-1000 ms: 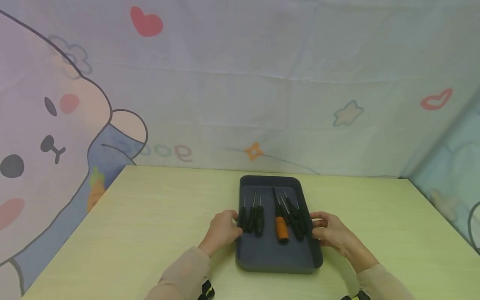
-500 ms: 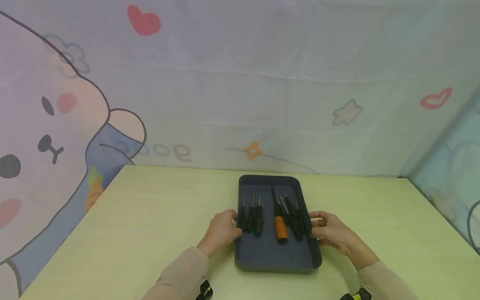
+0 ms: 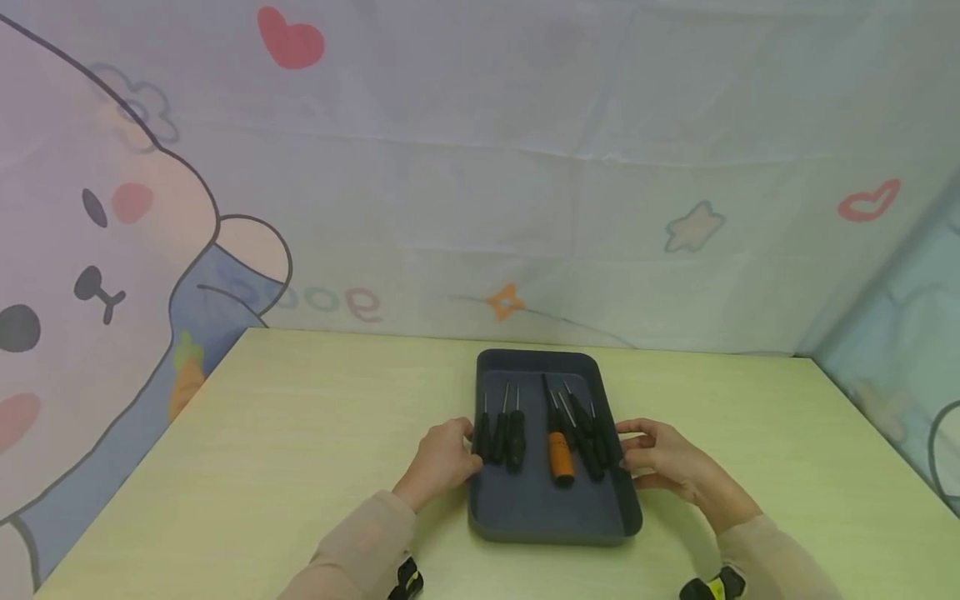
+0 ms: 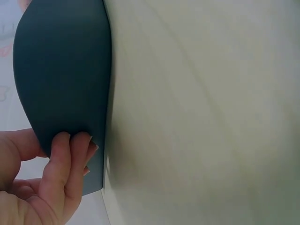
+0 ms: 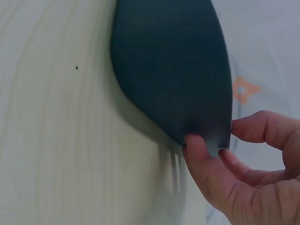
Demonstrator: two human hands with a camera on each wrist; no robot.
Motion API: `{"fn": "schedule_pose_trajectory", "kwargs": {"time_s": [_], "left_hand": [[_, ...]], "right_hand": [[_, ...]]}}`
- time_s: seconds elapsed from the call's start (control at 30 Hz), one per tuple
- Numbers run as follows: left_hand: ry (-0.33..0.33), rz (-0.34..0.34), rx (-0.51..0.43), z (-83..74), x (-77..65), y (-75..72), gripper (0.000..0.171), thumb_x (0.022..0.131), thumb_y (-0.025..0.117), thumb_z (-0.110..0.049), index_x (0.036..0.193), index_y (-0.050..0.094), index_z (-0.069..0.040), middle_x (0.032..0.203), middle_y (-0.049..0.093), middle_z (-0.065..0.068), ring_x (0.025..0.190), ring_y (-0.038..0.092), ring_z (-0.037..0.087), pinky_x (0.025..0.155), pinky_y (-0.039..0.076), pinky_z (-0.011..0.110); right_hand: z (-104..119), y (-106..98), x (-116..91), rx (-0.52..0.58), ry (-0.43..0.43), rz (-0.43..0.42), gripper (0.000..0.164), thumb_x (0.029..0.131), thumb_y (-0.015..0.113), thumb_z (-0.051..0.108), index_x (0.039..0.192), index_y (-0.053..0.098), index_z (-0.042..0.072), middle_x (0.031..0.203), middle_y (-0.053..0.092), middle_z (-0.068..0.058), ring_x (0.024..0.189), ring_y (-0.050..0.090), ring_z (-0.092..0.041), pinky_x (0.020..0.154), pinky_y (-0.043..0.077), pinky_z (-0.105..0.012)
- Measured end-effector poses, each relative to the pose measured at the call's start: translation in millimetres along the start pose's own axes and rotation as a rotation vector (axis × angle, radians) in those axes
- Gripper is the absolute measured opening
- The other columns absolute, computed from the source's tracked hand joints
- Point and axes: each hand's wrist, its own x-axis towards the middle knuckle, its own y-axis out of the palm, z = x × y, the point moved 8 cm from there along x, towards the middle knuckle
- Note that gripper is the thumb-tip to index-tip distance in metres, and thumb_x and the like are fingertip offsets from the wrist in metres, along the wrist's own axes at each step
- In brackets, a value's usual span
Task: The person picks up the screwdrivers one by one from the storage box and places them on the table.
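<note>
A dark grey rectangular tray (image 3: 555, 512) stands on the table, holding several screwdrivers. Three with black handles (image 3: 516, 442) lie side by side along its left half. Toward the right, one with an orange handle (image 3: 561, 458) lies among several black-handled ones (image 3: 588, 450). My left hand (image 3: 441, 462) pinches the left wall, thumb over the rim; the left wrist view shows its fingers (image 4: 77, 161) against the outer side. My right hand (image 3: 667, 462) holds the right wall, thumb (image 5: 258, 126) at the rim and fingertips on the outer side.
The pale wooden table (image 3: 315, 408) extends to both sides of the tray. Behind it hangs a printed cloth (image 3: 570, 208) with a bear, hearts and stars. A dark cable (image 3: 936, 450) curves at the far right. Black-and-yellow straps (image 3: 712, 587) circle both wrists.
The head view has shifted very slightly. My right wrist has edged a little outward, its fingers staying at the tray's right wall. Tray, screwdrivers and left hand keep their places.
</note>
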Motion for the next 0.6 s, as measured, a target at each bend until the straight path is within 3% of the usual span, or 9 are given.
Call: {"fn": "schedule_pose_trajectory", "kwargs": {"time_s": [0.3,0.6], "left_hand": [[0.004,0.005,-0.015,-1.0,0.1,-0.7,0.019,0.071,0.063,0.001,0.090,0.057,0.003,0.065,0.053,0.004,0.055,0.047,0.016,0.049,0.037,0.026],[-0.005,0.016,0.005,-0.7,-0.4,0.0,0.019,0.071,0.063,0.001,0.089,0.057,0.002,0.065,0.053,0.004,0.055,0.047,0.016,0.050,0.037,0.026]], "right_hand": [[11,-8,-3,-0.009,-0.016,-0.016,0.063,0.083,0.055,-0.005,0.136,0.022,-0.014,0.117,0.045,-0.027,0.085,0.057,-0.018,0.074,0.052,-0.042],[21,-13,-5,-0.052,-0.003,-0.016,0.062,0.085,0.055,-0.004,0.137,0.023,-0.014,0.114,0.047,-0.022,0.087,0.055,-0.018,0.072,0.053,-0.039]]}}
